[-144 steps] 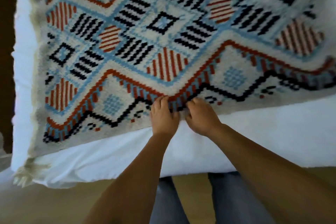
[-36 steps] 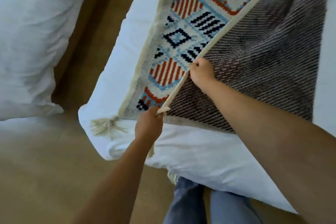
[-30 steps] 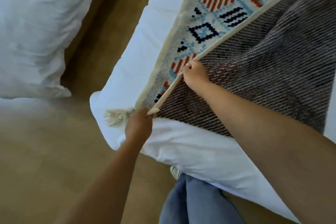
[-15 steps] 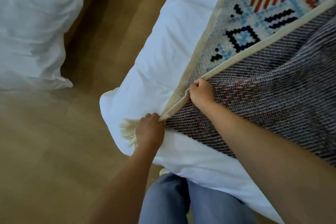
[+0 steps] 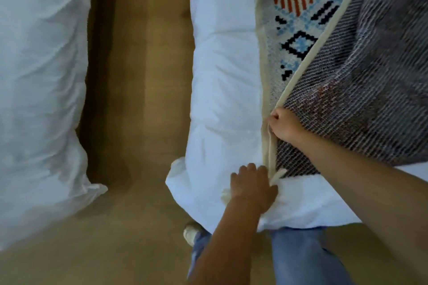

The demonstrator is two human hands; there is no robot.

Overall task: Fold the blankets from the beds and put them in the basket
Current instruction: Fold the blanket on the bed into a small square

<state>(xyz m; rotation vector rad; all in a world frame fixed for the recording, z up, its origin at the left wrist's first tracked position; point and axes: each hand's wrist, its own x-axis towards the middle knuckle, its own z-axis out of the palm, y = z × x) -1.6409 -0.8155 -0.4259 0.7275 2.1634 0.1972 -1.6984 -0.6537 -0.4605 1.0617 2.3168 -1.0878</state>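
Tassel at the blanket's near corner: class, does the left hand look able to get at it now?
Probably yes: the left hand lies on that corner of the blanket, the tassel showing at its edge, nothing between them.

One head-worn wide-angle view, looking steeply down over the bed (image 5: 222,90) corner at close range; floor (image 5: 143,109) fills lower left.

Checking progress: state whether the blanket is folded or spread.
Folded over: the blanket shows its grey underside lying atop the patterned face.
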